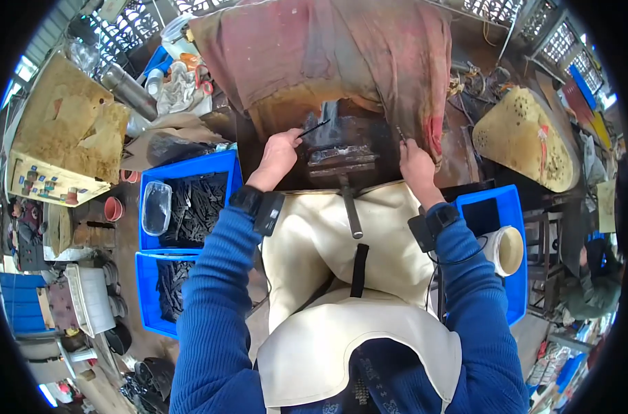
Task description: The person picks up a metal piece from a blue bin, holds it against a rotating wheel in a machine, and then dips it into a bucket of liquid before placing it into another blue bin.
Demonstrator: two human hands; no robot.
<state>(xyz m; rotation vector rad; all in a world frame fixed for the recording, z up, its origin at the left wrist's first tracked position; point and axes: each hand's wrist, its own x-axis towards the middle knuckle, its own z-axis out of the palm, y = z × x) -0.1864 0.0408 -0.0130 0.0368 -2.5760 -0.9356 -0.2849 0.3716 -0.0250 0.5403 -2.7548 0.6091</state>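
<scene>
My left hand [279, 159] is closed around a thin dark metal strip [315, 129], which points right toward a pale grey streak [330, 117] under the cloth's edge. On the right, my right hand [417, 168] pinches a narrow dark piece [399, 131] in front of the hanging cloth; its kind is too small to make out. Between the hands sits a worn metal vise-like block [341, 158], with a dark bar handle [351, 210] sticking out toward my lap. A stained reddish-brown cloth [321, 52] drapes over the far side of the work spot.
At left, two blue bins [143, 238] hold many dark metal strips, and a clear plastic tub [157, 207] rests in the upper one. Another blue bin [517, 276] with a white bucket [505, 250] stands at right. A cream apron [355, 359] covers my lap.
</scene>
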